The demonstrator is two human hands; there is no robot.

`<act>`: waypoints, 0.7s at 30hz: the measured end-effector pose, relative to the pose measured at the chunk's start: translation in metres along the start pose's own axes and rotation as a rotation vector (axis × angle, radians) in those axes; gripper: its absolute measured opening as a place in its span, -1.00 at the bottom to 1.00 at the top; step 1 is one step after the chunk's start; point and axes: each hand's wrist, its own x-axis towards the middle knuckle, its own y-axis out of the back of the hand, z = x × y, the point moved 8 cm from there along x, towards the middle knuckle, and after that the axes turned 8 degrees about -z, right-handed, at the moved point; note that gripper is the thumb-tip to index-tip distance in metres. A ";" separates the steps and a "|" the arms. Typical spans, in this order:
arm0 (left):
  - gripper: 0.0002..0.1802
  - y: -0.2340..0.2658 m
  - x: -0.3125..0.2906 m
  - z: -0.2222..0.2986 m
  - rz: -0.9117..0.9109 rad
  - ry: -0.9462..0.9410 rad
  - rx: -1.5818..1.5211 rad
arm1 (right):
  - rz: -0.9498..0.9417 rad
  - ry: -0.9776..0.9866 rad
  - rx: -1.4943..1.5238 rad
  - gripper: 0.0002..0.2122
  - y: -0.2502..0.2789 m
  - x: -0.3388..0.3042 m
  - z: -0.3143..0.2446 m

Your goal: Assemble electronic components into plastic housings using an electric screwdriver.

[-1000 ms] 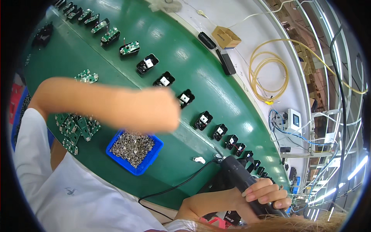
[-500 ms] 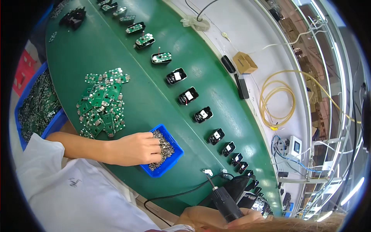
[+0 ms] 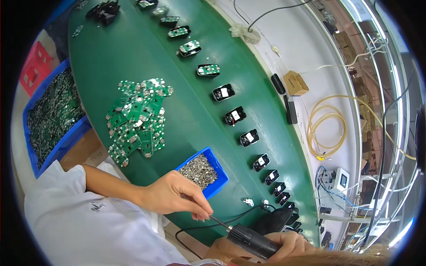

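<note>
My right hand [image 3: 290,245] is wrapped round a black electric screwdriver [image 3: 253,240] at the lower right, its thin bit pointing up and left. At the tip of that bit, my left hand [image 3: 175,195] has thumb and fingers pinched together. Whatever lies between those fingertips is too small to make out. Just beyond the left hand stands a blue tray [image 3: 220,182] of small metal screws [image 3: 199,172]. Left of the tray, green circuit boards [image 3: 140,117] are heaped on the green table [image 3: 186,126].
A row of black housings [image 3: 235,116] runs along the table; the far ones carry green boards [image 3: 208,69]. At the left stands a blue bin [image 3: 57,150] full of boards. A black cable [image 3: 195,228] crosses near the hands. Coiled yellow hose [image 3: 313,126] lies on the white ledge.
My left hand has left the screw tray and come right to the screwdriver's bit. The screwdriver has swung so its bit points more to the left. The whole view has shifted somewhat.
</note>
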 end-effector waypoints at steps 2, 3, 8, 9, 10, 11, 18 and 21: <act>-0.88 0.002 0.003 0.001 0.001 -0.009 -0.003 | 0.042 -0.036 0.077 -0.69 0.008 0.001 0.007; -0.88 0.006 0.004 0.004 0.012 -0.026 0.003 | 0.080 -0.070 0.170 -0.78 0.014 0.000 0.013; -0.89 0.030 0.001 -0.012 0.134 0.044 -0.312 | 0.250 -0.059 0.179 -0.83 0.040 -0.007 0.049; -0.89 0.029 -0.001 -0.016 0.128 0.107 -0.380 | 0.227 -0.117 0.197 -0.85 0.042 -0.004 0.051; -0.89 0.034 0.000 -0.020 0.129 0.166 -0.438 | 0.231 -0.119 0.188 -0.85 0.046 -0.001 0.056; -0.89 0.039 0.002 -0.019 0.127 0.173 -0.443 | 0.212 -0.159 0.209 -0.85 0.047 0.001 0.066; -0.85 0.055 0.003 -0.030 0.094 0.285 -0.804 | 0.202 -0.289 0.226 -0.63 0.067 0.014 0.107; -0.84 0.052 0.000 -0.029 0.087 0.269 -0.911 | 0.210 -0.319 0.248 -0.61 0.070 0.016 0.114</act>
